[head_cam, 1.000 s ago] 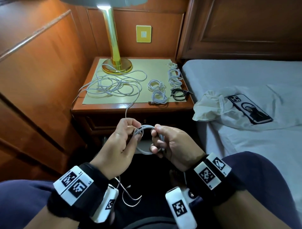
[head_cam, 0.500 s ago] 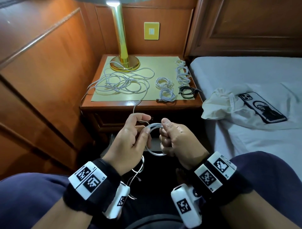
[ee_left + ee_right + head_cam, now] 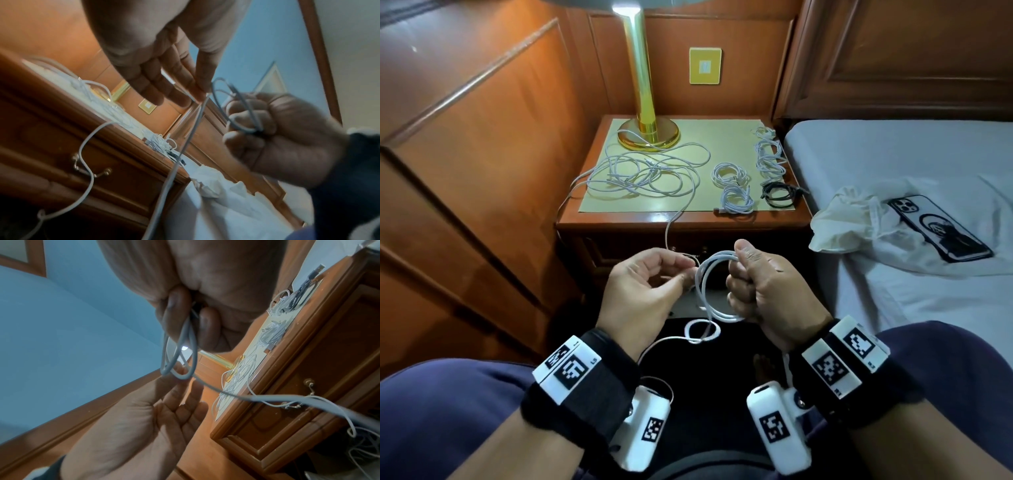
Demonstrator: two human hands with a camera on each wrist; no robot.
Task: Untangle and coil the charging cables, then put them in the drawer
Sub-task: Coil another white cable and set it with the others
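My right hand [image 3: 739, 274] grips a small coil of white charging cable [image 3: 703, 291] in its curled fingers, in front of the nightstand. To its left, my left hand [image 3: 688, 270] pinches the free strand of the same cable between thumb and forefinger, the other fingers loosely extended. The strand runs up to a loose tangle of white cables [image 3: 647, 174] on the nightstand top. A small twisted loop [image 3: 702, 330] hangs below the coil. The drawer [image 3: 90, 170] under the top is shut. The coil [image 3: 179, 356] shows in the right wrist view.
Three coiled white cables [image 3: 738, 204] and a coiled black one [image 3: 779, 195] lie at the nightstand's right side. A brass lamp [image 3: 649, 133] stands at the back. The bed [image 3: 893, 154] on the right carries a phone [image 3: 938, 226] and a white bag [image 3: 849, 219].
My hands have drawn slightly apart. The left hand let go of the coil and now pinches the free strand. A small loop has dropped below the coil.
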